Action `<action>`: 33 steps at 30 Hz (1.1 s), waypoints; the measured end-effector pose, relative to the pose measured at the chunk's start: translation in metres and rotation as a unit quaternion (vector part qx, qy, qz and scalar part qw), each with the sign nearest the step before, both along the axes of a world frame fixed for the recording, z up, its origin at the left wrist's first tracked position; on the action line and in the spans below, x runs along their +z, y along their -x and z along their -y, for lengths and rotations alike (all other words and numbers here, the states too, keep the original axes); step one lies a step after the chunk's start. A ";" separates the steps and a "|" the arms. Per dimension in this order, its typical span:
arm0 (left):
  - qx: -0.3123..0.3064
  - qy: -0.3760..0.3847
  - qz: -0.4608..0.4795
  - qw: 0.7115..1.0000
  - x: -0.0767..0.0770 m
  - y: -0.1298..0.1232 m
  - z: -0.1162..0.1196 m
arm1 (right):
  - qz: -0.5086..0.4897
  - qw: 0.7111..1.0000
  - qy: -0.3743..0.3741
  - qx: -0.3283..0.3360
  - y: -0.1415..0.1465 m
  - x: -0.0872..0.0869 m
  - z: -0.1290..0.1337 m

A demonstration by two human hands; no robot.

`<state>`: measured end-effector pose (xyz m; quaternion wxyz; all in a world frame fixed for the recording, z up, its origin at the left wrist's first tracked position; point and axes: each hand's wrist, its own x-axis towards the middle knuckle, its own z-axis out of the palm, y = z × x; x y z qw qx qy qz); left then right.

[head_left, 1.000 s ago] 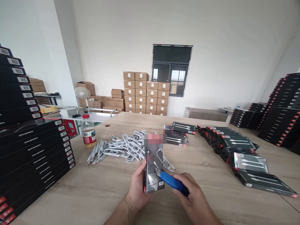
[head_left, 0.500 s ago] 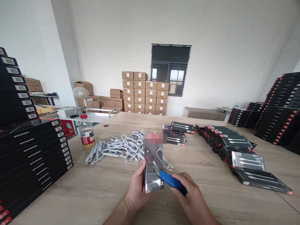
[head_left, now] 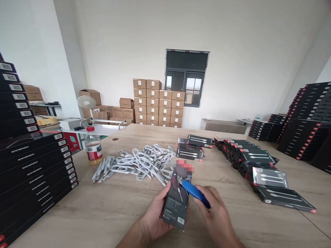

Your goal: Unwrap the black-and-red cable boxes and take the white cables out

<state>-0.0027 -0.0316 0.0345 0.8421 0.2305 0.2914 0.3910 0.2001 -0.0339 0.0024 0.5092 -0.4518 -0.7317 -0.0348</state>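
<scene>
Over the wooden worktable (head_left: 116, 210) | your left hand (head_left: 154, 217) grips a black cable package (head_left: 177, 203), raised off the tabletop | your right hand (head_left: 216, 213) pinches a blue-handled tool (head_left: 195, 194) | tool tip meets the package, which seems held up for that contact

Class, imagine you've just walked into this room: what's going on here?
A person's left hand holds a black cable box, while the right hand grips a blue tool with its end at the box. On the wooden table lie a heap of white cables and rows of black boxes. Cardboard cartons stand stacked beyond.
</scene>
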 end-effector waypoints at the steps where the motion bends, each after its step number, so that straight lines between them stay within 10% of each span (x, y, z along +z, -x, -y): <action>1: -0.004 0.009 -0.006 1.000 0.000 0.002 0.000 | 0.006 1.000 -0.004 -0.002 -0.001 0.000 0.000; 16: -0.082 0.070 -0.049 0.993 -0.007 -0.016 0.011 | 0.038 0.998 -0.055 0.007 0.002 0.015 0.010; 27: 0.190 -0.050 0.039 0.980 -0.001 -0.001 -0.013 | 0.024 0.999 -0.037 0.014 -0.007 0.014 0.003; 33: 0.218 -0.059 0.038 0.973 0.001 0.009 -0.018 | 0.024 0.999 -0.039 0.027 -0.006 0.015 0.003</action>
